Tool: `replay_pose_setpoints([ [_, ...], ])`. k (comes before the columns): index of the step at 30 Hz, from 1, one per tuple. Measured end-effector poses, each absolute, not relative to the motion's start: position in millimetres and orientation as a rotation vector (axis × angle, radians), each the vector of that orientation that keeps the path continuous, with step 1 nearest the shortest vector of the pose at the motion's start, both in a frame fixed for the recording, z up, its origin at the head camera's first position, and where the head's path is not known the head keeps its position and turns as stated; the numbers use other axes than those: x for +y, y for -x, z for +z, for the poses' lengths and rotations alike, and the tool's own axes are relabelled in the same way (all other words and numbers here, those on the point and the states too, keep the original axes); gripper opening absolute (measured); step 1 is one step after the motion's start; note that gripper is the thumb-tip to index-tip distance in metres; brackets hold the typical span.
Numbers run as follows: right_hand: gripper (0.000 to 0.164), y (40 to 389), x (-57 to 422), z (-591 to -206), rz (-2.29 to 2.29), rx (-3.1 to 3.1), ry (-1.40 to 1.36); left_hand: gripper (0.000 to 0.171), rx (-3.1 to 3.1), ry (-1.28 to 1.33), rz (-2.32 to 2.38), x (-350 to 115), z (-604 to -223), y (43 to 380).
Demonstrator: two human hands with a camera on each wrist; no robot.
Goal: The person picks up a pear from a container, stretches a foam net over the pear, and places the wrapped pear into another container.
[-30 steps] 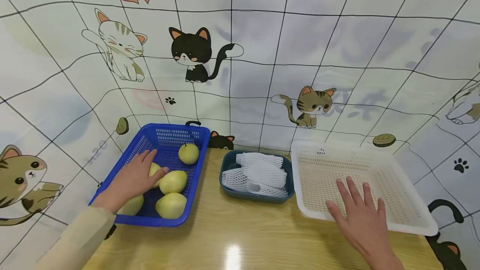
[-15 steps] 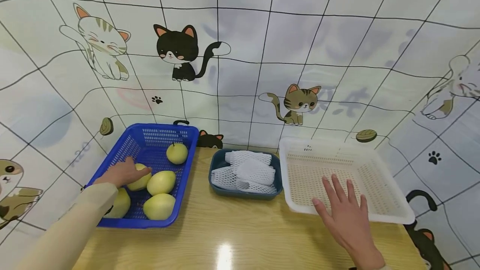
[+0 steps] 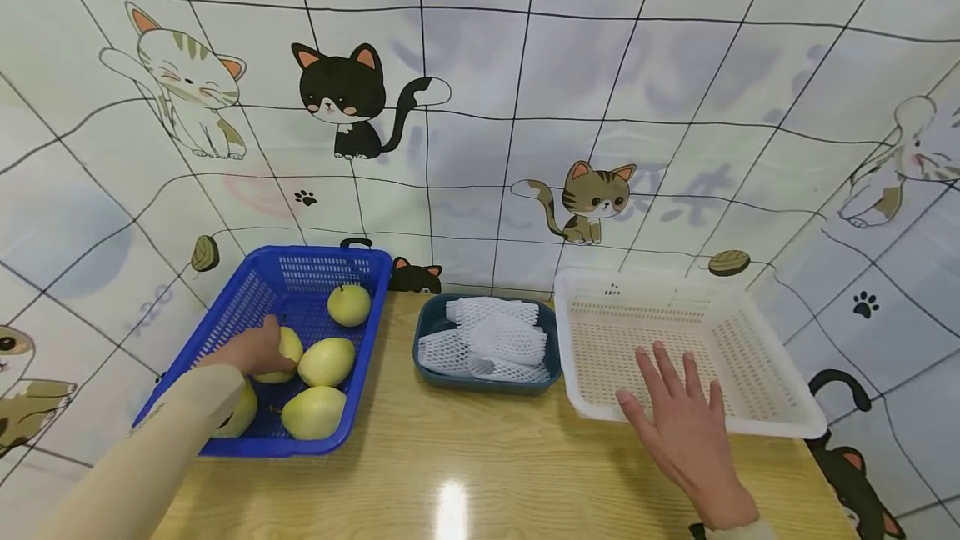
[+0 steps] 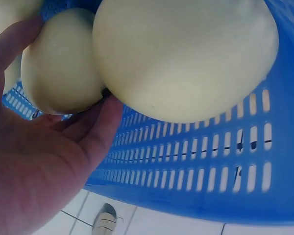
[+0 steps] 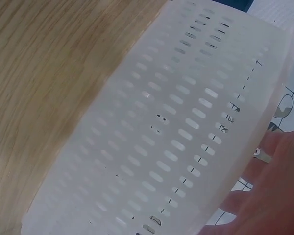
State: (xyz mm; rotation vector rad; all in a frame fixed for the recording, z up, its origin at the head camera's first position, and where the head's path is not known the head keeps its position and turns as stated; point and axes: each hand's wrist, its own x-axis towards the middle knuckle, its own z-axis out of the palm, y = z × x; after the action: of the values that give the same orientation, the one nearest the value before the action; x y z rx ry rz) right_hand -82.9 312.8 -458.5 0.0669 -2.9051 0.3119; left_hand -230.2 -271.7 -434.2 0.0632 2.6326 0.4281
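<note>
A person stands at a wooden counter [image 3: 465, 457] against a wall papered with cartoon cats. At the left sits a blue basket [image 3: 225, 332] holding five pale yellow-green pears. The left hand [image 3: 251, 350] reaches into it, fingers curled over one pear [image 3: 288, 347] near the basket's left side; the wrist view shows the fingers [image 4: 95, 132] cupped beneath that pear [image 4: 59, 63], with a second pear [image 4: 186, 54] touching it. The grip looks partly closed around the fruit, not yet a firm clasp.

In the middle, a dark blue tray [image 3: 427, 332] holds white foam net sleeves [image 3: 491, 338]. At the right is an empty white basket [image 3: 780, 419]. The right hand [image 3: 686, 432] lies with fingers spread and straight over its near rim, holding nothing.

Likely risks: the smooth, round pear could slip from a loose grip, and lifting it may set the touching pear rolling. Pressure from the right hand could tip or slide the light white basket.
</note>
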Motion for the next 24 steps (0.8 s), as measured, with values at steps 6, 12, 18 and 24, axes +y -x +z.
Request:
replay_pose_setpoints([
  [6, 0.072, 82.0, 311.9, -454.8, 0.288, -2.895, -0.078, 0.103, 2.719, -0.148, 0.429, -272.6, -431.4, 231.5],
  [12, 0.072, 78.8, 313.1, -453.4, 0.306, -2.897, -0.087, 0.098, 2.902, -0.196, 0.508, -273.0, -409.2, 225.5],
  [18, 0.072, 77.7, 311.8, -452.2, 0.324, -2.893, -0.071, 0.092, 3.001, -0.295, 0.735, -257.4, -394.4, 215.6],
  [24, 0.072, 76.5, 309.8, -451.0, 0.339, -2.893, -0.068, 0.091, 3.012, -0.378, 0.889, -237.5, -391.7, 205.7],
])
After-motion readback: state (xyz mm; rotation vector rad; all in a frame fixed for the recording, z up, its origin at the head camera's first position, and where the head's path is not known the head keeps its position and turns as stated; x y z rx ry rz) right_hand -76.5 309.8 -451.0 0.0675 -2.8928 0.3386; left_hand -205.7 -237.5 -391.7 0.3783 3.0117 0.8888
